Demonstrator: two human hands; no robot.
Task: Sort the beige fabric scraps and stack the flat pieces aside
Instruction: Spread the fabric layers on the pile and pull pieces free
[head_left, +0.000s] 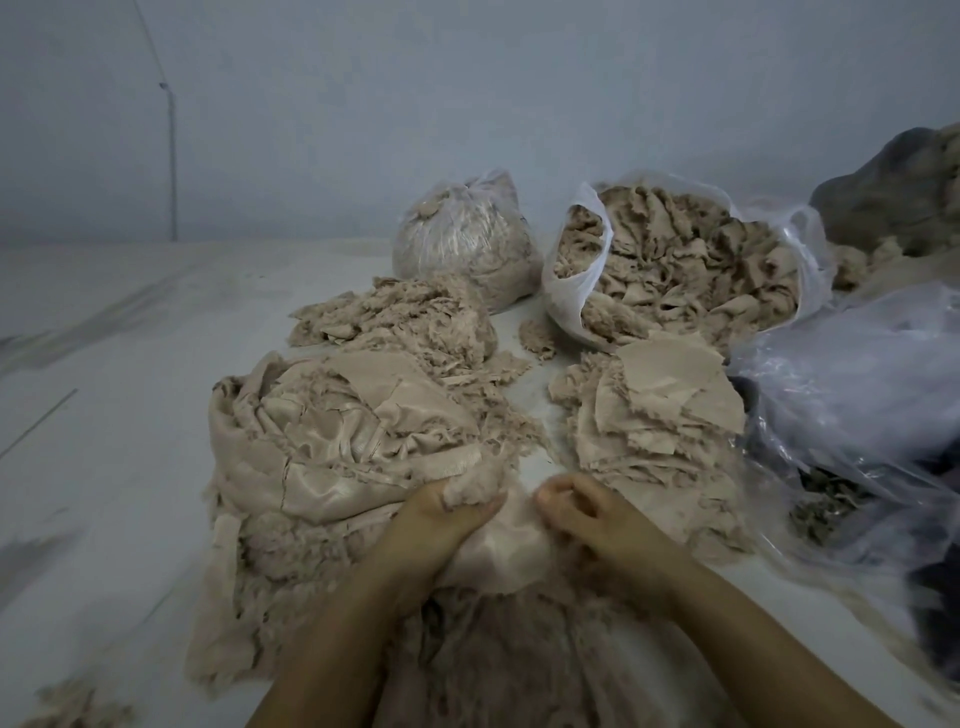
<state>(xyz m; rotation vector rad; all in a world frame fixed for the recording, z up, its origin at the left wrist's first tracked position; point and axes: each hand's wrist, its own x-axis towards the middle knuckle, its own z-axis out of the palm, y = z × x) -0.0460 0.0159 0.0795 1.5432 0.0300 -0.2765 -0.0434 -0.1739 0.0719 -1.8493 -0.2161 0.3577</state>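
A big crumpled heap of beige fabric scraps (337, 447) lies on the pale floor at centre left and runs down under my arms. My left hand (441, 514) grips a frayed tuft of scrap at the heap's right edge. Close beside it, my right hand (582, 512) has its fingers curled and pinches the edge of a thin beige piece (506, 545) stretched between both hands. To the right lies a stack of flat beige pieces (670, 410). Behind the heap sits a pile of small shredded scraps (405, 322).
A tied clear bag of scraps (467, 239) and an open white bag full of scraps (675, 260) stand at the back. A large clear plastic bag (862, 395) lies at the right, a dark mound (904, 192) behind it. Bare pale floor (114, 364) stretches left.
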